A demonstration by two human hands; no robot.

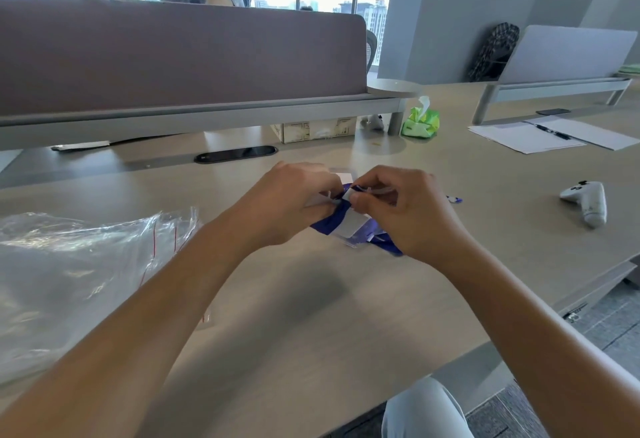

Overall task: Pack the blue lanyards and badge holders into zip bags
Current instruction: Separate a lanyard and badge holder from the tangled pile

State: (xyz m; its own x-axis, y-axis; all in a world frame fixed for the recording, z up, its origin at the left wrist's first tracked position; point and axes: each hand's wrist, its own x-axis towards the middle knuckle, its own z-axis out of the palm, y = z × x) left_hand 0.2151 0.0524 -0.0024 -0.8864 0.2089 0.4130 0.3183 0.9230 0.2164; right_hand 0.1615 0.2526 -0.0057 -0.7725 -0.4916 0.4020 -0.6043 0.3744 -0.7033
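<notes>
The left hand (287, 209) and the right hand (405, 209) cover most of the blue lanyard (327, 221) and the badge holder (349, 226), so the fingertips and the exact grip cannot be seen. The pile of zip bags (69, 264) is cut by the left edge. The small blue item (454, 199) behind the right hand is too small to identify.

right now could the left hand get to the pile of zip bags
Probably yes: the pile of zip bags lies just beside the left forearm with bare desk between, but the left hand is pinching the blue lanyard.
</notes>
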